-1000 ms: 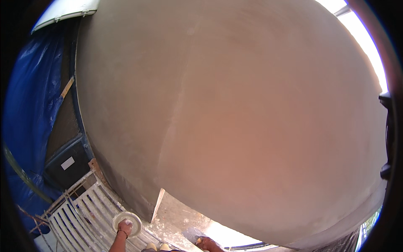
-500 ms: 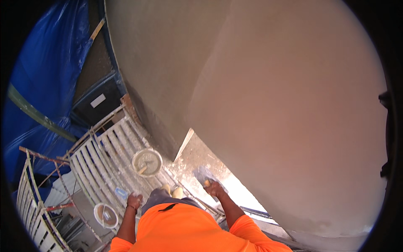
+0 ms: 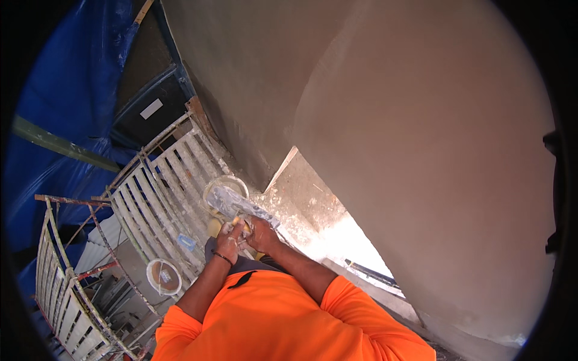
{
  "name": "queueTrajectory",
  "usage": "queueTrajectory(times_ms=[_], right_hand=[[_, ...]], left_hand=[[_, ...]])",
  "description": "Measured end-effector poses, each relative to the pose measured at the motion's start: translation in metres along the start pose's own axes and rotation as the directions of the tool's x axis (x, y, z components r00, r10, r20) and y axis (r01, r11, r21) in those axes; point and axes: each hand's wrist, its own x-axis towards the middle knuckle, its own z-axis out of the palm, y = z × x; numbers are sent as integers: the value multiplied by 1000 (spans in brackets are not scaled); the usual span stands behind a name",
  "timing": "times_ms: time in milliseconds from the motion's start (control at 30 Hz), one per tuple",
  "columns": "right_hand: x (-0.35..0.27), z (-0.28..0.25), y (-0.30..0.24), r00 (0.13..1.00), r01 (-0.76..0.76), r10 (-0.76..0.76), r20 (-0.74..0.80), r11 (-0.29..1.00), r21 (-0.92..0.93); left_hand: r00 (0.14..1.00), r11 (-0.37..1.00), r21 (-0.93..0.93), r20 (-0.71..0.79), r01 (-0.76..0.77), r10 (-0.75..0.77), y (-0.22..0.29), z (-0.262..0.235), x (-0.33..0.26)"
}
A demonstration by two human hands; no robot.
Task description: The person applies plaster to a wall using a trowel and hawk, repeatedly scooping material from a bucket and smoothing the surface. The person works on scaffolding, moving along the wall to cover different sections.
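My right hand [image 3: 261, 234] is closed around the yellowish handle of a plastering trowel [image 3: 230, 201]. Its long, smeared grey blade points away from me, over part of a round bucket [image 3: 245, 183]. Pressed up to the same handle is my left hand [image 3: 227, 243], its fingers curled against it beside the right one. Where the two hands meet, the exact finger positions are hard to see. Below the blade a light yellow boot [image 3: 215, 227] shows on the slats.
I stand on a slatted, plaster-splashed platform [image 3: 171, 165] alongside a large smooth plastered wall [image 3: 409, 156]. A second bucket [image 3: 164, 277] and a blue item [image 3: 186, 242] are at the left. Beyond are railings [image 3: 90, 271] and a blue tarp [image 3: 66, 78]. A bright gap [image 3: 361, 246] borders the wall.
My right hand has brought the trowel leftward from near the wall's lower edge to in front of my body. My left hand has moved right to join it. The view has shifted slightly.
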Motion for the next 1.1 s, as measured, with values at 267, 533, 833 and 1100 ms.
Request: queueTrajectory(times_ms=[267, 533, 833, 1100], right_hand=[[41, 22, -72, 997, 48, -39, 62, 989, -138], [29, 47, -40, 956, -281, 276, -93, 959, -39], [98, 149, 100, 706, -683, 688, 169, 724, -94], [286, 327, 213, 759, -612, 629, 166, 777, -149]], left_hand=[[997, 995, -72, 28, -73, 76, 53, -73, 39], [988, 945, -297, -120, -133, 101, 151, -231, 121], [960, 839, -497, -43, 221, -278, 139, -312, 188], [971, 613, -767, 238, 187, 1, -3, -362, 243]])
